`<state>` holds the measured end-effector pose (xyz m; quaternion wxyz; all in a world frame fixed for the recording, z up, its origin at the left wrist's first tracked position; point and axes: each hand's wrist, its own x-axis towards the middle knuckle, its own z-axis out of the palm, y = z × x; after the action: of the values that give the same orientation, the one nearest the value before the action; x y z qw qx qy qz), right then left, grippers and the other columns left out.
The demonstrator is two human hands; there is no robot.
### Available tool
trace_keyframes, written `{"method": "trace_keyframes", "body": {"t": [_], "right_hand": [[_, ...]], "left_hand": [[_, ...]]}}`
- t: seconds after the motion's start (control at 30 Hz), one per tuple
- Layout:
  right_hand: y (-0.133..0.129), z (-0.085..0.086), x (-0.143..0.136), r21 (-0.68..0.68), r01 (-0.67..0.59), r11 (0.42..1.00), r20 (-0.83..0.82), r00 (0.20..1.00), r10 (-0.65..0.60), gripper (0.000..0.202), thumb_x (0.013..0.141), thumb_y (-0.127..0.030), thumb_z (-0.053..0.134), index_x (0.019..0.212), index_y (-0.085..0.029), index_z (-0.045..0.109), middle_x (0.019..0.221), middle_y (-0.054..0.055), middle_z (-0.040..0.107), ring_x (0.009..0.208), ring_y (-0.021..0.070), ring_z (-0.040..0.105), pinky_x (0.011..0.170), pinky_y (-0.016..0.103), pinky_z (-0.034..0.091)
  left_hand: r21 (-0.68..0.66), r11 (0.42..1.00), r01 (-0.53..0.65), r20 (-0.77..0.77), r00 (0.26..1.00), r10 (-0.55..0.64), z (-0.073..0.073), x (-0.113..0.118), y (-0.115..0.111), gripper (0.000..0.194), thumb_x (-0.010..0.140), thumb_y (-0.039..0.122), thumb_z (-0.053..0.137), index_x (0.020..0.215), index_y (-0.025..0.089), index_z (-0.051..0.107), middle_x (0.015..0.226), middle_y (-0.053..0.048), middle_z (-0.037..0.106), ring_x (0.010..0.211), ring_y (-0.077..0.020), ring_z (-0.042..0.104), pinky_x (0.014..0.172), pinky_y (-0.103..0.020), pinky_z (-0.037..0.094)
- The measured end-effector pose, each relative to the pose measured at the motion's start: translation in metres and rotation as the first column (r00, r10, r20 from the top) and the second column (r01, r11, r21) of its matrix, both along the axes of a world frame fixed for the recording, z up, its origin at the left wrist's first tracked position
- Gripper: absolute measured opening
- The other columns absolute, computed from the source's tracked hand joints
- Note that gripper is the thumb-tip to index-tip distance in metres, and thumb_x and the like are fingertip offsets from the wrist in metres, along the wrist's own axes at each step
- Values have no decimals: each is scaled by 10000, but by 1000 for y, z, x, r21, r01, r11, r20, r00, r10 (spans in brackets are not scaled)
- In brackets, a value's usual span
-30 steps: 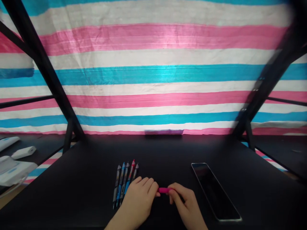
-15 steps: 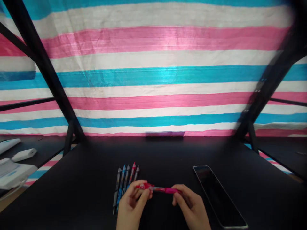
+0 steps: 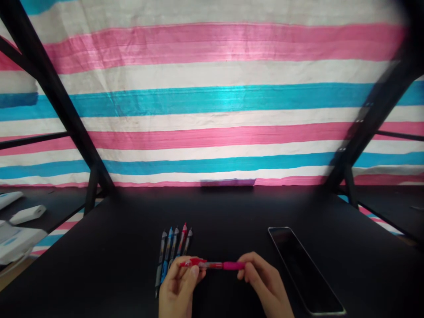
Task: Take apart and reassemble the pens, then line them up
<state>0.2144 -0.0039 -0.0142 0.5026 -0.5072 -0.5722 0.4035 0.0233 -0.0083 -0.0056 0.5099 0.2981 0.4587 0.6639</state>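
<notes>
Centrally, the thumb and fingers of the left hand (image 3: 178, 287) are closed in a pinch around the clip end of a red and pink pen (image 3: 214, 265); the thumb lies on the near side, the other fingers curl behind. The right hand (image 3: 265, 282) is likewise closed, thumb against forefinger, on the opposite end, just past the pink grip. The pen spans the space between the hands, roughly level and crosswise, its clear barrel exposed; whether it touches the table, I cannot tell from here.

Left of the held pen, a row of five pens (image 3: 168, 251) lies side by side, pointing far to near: grey, blue, grey, red and grey accents, the left hand covering the near parts of some. Right of the right hand, and apart from it, a phone (image 3: 304, 269) lies flat, dark screen upward, pale-edged, slanting from far left to near right. All rest on a matte black table (image 3: 218, 212).

Bordering left and right: slanted black bars (image 3: 59, 106). Outside the left bars, white devices (image 3: 20, 240) sit on a dark surface, a pale cable beside the nearest. Far side: a hanging sheet (image 3: 212, 137) in pink, white and blue bands
</notes>
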Motion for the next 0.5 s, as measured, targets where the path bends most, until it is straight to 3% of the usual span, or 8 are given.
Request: {"method": "trace_keyframes", "body": {"t": [0.07, 0.2, 0.33, 0.43, 0.5], "right_hand": [[0, -1, 1, -10, -2, 1000, 9, 1000, 2, 478, 969, -537, 480, 658, -194, 600, 628, 17, 583, 594, 160, 554, 577, 247, 432], [-1, -1, 1, -11, 18, 1000, -41, 999, -18, 364, 942, -528, 547, 819, -203, 656, 692, 13, 606, 634, 167, 564, 581, 240, 430], [-1, 0, 1, -22, 5, 1000, -7, 1000, -5, 460, 962, -529, 510, 649, -199, 579, 623, 4, 553, 597, 153, 524, 575, 240, 414], [-1, 2, 1, -32, -3, 999, -48, 999, 2, 384, 939, -537, 547, 772, -203, 638, 679, 11, 601, 603, 155, 533, 563, 236, 415], [-1, 3, 2, -38, -7, 999, -59, 998, 4, 431, 968, -542, 486, 753, -200, 637, 677, 16, 602, 609, 155, 535, 572, 236, 418]], "left_hand": [[1, 1000, 8, 8, 1000, -8, -2, -1, 0, 326, 612, 414, 900, 784, 183, 747, 763, -62, 760, 743, -199, 716, 723, -273, 595], [6, 1000, 28, 24, 999, -28, -2, -1, 1, 299, 635, 393, 894, 801, 190, 751, 774, -54, 761, 763, -190, 718, 745, -261, 588], [-1, 1000, 26, 20, 999, -26, -1, -2, 0, 297, 633, 385, 896, 812, 195, 756, 791, -55, 766, 768, -187, 717, 742, -257, 588], [-2, 1000, 17, 16, 1000, -17, 0, -2, -1, 302, 627, 397, 896, 801, 195, 756, 786, -57, 764, 769, -196, 718, 738, -266, 591], [-5, 1000, 15, 6, 1000, -15, 1, -1, -2, 313, 621, 411, 895, 794, 192, 755, 779, -60, 762, 768, -204, 719, 737, -278, 594]]}}
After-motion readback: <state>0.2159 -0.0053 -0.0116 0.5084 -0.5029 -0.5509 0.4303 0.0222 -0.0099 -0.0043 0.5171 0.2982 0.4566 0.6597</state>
